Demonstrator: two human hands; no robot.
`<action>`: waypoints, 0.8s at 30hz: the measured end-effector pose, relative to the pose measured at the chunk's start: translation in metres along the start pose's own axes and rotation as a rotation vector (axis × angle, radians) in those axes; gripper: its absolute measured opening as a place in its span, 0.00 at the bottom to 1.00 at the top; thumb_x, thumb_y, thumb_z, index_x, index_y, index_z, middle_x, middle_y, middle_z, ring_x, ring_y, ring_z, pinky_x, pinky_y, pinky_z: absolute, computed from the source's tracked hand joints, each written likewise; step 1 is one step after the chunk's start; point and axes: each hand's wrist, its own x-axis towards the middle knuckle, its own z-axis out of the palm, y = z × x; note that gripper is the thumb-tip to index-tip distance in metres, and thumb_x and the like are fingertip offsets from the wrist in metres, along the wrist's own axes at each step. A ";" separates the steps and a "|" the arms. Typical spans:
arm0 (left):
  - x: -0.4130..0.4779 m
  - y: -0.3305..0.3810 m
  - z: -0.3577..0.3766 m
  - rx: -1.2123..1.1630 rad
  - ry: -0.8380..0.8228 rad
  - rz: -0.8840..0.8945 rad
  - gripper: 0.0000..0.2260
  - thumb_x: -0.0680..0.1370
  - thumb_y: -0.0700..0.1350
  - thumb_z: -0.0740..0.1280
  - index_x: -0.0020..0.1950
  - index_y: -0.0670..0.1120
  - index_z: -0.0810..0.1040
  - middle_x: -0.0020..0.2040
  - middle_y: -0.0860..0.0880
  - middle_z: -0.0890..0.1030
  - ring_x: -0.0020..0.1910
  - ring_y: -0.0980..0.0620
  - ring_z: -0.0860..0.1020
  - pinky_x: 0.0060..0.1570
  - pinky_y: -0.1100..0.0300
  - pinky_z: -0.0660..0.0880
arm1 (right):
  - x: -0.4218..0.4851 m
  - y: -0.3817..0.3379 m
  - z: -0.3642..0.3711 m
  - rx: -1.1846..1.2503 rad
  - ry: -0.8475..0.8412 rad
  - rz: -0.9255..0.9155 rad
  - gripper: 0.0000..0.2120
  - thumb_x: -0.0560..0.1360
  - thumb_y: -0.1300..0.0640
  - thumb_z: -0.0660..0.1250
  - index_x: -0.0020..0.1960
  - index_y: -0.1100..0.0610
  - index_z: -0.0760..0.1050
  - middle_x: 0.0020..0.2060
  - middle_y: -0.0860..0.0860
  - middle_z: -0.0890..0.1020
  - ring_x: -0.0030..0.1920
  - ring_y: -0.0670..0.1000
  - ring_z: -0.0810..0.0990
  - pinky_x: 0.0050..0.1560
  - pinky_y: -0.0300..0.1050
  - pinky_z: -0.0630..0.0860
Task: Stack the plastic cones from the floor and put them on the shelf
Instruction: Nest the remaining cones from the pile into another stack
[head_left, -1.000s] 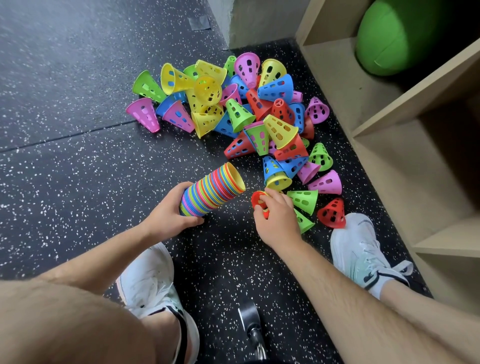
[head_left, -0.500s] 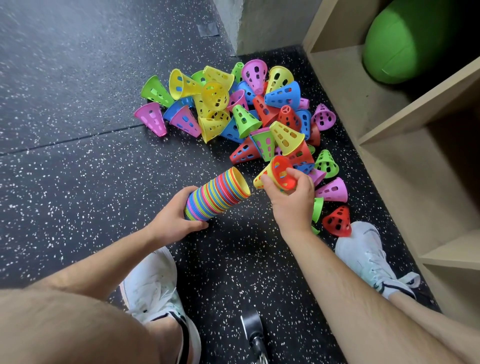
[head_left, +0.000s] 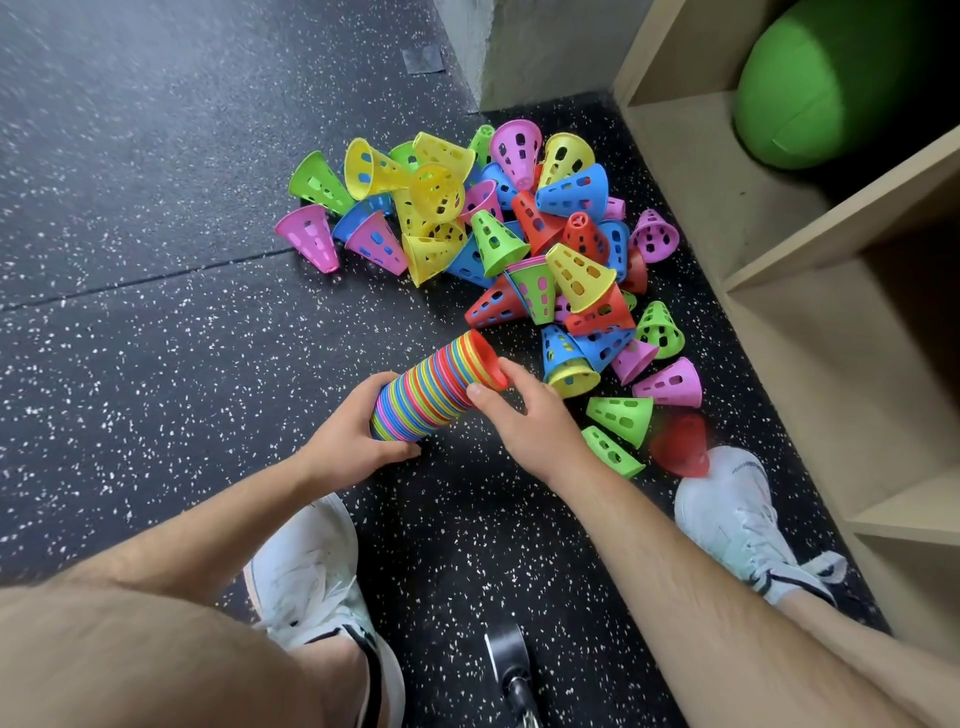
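A tilted stack (head_left: 436, 389) of nested plastic cones, rims striped in many colours, is held low over the speckled floor (head_left: 156, 338). The left hand (head_left: 358, 431) is wrapped round its lower end. The right hand (head_left: 524, 410) pinches the rim of the red cone (head_left: 488, 361) at the open top, thumb one side, fingers the other. To seat it well, it likely needs a straight push along the stack until the rims meet. The loose pile (head_left: 519, 234) lies just beyond, the wooden shelf (head_left: 779, 291) to the right
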 end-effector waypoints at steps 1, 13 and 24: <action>0.000 0.000 0.000 0.006 -0.004 0.003 0.35 0.63 0.48 0.80 0.66 0.61 0.71 0.59 0.51 0.78 0.54 0.53 0.80 0.55 0.55 0.79 | 0.000 0.002 -0.001 -0.001 0.008 -0.004 0.26 0.73 0.32 0.65 0.70 0.35 0.69 0.66 0.48 0.69 0.65 0.45 0.69 0.71 0.50 0.66; 0.002 0.000 0.003 0.035 -0.021 0.020 0.33 0.64 0.45 0.80 0.62 0.66 0.71 0.58 0.54 0.77 0.52 0.56 0.79 0.53 0.58 0.78 | 0.004 0.014 -0.016 -0.025 0.301 0.089 0.22 0.82 0.42 0.58 0.74 0.44 0.66 0.71 0.48 0.67 0.67 0.49 0.72 0.68 0.55 0.71; 0.001 0.000 0.003 0.046 -0.027 0.011 0.34 0.63 0.48 0.80 0.64 0.64 0.71 0.58 0.53 0.77 0.53 0.53 0.79 0.53 0.55 0.79 | 0.022 0.011 -0.026 -0.077 0.186 0.254 0.30 0.80 0.41 0.60 0.79 0.41 0.57 0.77 0.49 0.58 0.74 0.55 0.64 0.66 0.54 0.68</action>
